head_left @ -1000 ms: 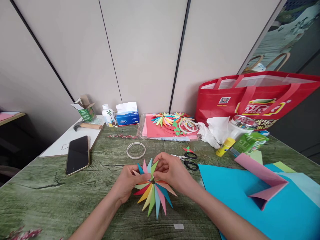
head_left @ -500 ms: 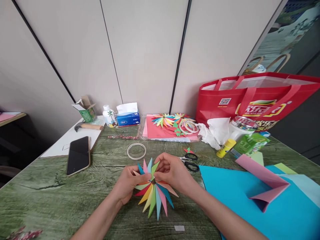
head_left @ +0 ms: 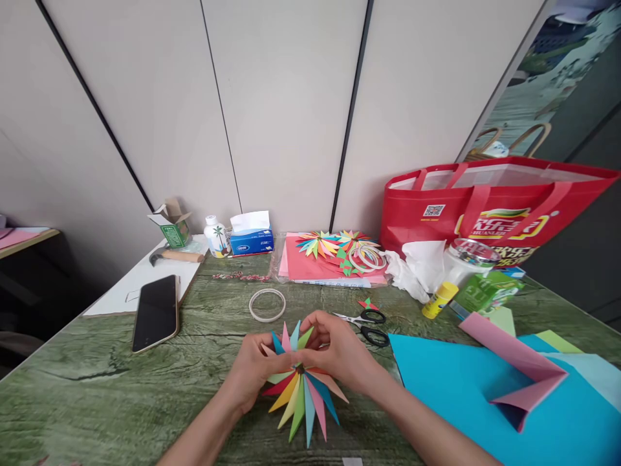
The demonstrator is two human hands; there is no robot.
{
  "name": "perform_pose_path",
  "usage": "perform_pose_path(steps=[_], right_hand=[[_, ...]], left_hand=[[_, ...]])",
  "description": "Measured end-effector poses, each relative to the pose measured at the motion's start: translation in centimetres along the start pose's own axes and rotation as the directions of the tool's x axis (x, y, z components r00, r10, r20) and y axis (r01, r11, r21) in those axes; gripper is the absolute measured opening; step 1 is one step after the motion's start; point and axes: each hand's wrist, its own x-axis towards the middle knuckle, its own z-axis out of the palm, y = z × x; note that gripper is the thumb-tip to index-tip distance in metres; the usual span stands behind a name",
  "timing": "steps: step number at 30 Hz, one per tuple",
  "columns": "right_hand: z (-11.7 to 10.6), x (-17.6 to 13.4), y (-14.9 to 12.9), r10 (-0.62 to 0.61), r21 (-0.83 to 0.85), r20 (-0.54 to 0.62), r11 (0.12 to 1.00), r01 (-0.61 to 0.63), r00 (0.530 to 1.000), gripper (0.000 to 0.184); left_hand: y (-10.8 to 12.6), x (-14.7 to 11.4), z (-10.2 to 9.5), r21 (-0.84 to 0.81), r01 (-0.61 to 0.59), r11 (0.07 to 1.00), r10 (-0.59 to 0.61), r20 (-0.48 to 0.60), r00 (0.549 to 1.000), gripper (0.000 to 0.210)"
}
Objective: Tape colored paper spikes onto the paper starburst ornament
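A round, many-pointed paper star (head_left: 303, 398) in several colours is held just over the table between both hands. My left hand (head_left: 255, 369) grips its upper left points, thumb on the front. From the upper right, my right hand (head_left: 334, 349) pinches the paper, its thumb close to the left thumb near the centre. Fingers behind the star are partly hidden. Beyond the hands lie a roll of narrow tape (head_left: 267, 305) and black-handled scissors (head_left: 371, 325).
Blue paper (head_left: 446, 388) with a folded pink sheet (head_left: 517, 353) covers the right side. A glue stick (head_left: 439, 300), a red bag (head_left: 412, 213) and finished stars (head_left: 317, 244) are at the back. A phone (head_left: 156, 313) and a hammer (head_left: 179, 256) lie left.
The view has tilted up a little, so everything sits lower. My right thumb has moved left, closer to the left thumb, over the star's upper points.
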Motion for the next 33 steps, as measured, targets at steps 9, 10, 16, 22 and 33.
perform_pose_path(steps=[9,10,16,22,33], right_hand=[[0.4,-0.2,0.0,-0.025,-0.157,-0.032,0.987,0.019,0.999,0.016],[0.4,-0.3,0.0,-0.040,-0.180,-0.035,0.983,0.033,0.999,0.015],[0.5,-0.3,0.1,-0.085,-0.126,-0.006,0.989,0.083,0.996,0.020],[0.4,-0.5,0.1,-0.046,-0.054,0.039,0.997,0.048,0.998,0.024],[-0.6,0.0,0.2,-0.082,-0.064,-0.022,0.995,0.080,0.996,0.023]], left_hand=[[-0.1,-0.2,-0.2,0.047,0.044,0.998,-0.048,0.092,0.995,0.030],[-0.1,-0.2,-0.2,0.034,0.049,0.998,-0.052,0.101,0.993,0.030],[-0.2,-0.2,-0.2,-0.027,0.032,0.999,-0.030,0.075,0.997,0.027],[-0.2,-0.3,-0.1,0.007,0.040,0.999,-0.041,0.042,0.998,0.026],[-0.5,0.3,-0.5,-0.052,0.048,0.998,-0.043,0.085,0.995,0.028]])
